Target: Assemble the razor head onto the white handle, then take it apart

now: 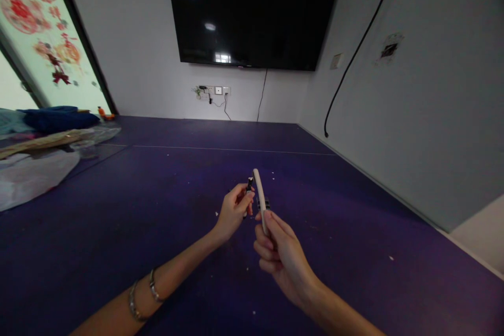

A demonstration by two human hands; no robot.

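Observation:
My left hand (235, 209) is closed on a small black object with a shiny metal tip (249, 184), held upright in a pinch; its kind is unclear. In my right hand (281, 254) is a short, thick off-white piece (259, 189), like a cable or tube, slightly bent at its top. The thumb and fingers grip its lower end. The two held things are close together, and I cannot tell whether they touch. A small dark slotted piece (267, 203) shows just behind the off-white piece, partly hidden by it and by my right hand.
Pale scraps are scattered over the purple surface (165, 273). At left lie clear plastic sheeting (39, 173) and dark blue cloth (59, 118). A black cable (360, 42) hangs down the right wall. Sockets (218, 91) with leads sit below the wall-mounted television (255, 10).

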